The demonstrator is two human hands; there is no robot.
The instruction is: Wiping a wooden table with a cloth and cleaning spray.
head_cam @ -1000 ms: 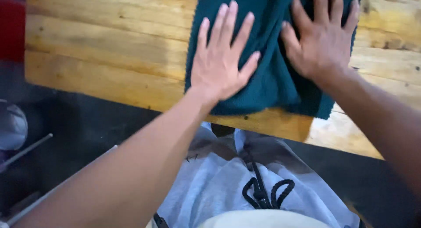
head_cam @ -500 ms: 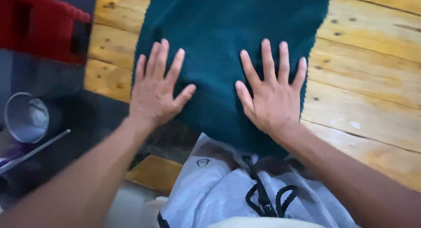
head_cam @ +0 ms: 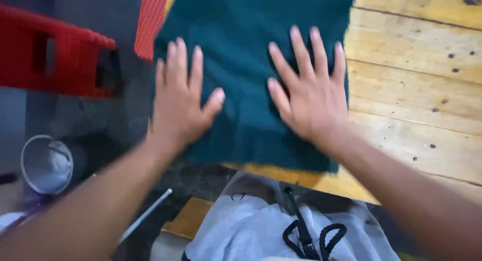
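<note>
**Both palms flat on a dark green cloth at the table edge**

Head view. We see the dark green cloth [head_cam: 251,65] lying on the wooden plank table [head_cam: 416,90], its near hem just at the table's front edge. Our left hand [head_cam: 183,102] rests palm down on the cloth's left part, fingers [head_cam: 178,60] extended and slightly apart, thumb angled inward. Our right hand [head_cam: 311,92] lies flat near the cloth's right side, fingers [head_cam: 301,47] spread wide; neither hand pinches anything. To smooth such fabric well, we judge that both palms should keep even pressure and stroke outward from the centre, so the hem does not slip off the edge. A red crate [head_cam: 55,55] stands left of the table; a grey bucket [head_cam: 46,164] sits on the floor below.
</note>
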